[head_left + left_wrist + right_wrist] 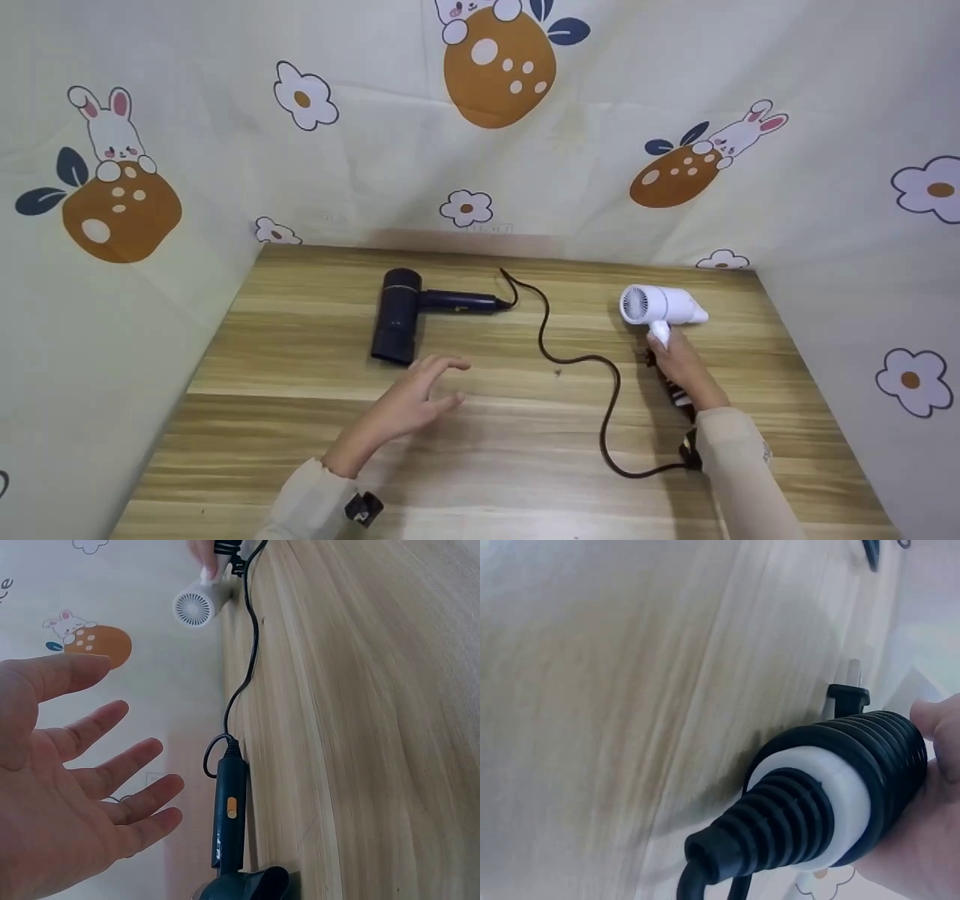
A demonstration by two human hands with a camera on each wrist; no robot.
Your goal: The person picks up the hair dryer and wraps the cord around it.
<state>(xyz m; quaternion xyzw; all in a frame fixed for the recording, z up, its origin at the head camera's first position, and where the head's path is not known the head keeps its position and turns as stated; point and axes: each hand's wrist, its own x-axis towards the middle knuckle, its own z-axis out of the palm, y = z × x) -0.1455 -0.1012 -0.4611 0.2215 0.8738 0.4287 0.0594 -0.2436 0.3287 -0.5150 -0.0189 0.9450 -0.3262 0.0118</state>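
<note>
My right hand (pixel 684 367) grips the handle of a white hair dryer (pixel 671 304) at the right side of the table, its nozzle pointing right. In the right wrist view, the dryer's black cord (pixel 885 757) is wound round the handle, and a two-pin plug (pixel 847 699) sticks out beside it. A dark blue hair dryer (pixel 397 315) lies on its side at the left, handle to the right. Nearest to it is my left hand (pixel 411 397), in front of its nozzle in the head view, fingers spread and holding nothing.
The dark dryer's cord (pixel 577 360) snakes across the wooden table (pixel 480 465) towards my right forearm. A pale printed cloth (pixel 390 150) with rabbits, oranges and flowers hangs around the back and both sides.
</note>
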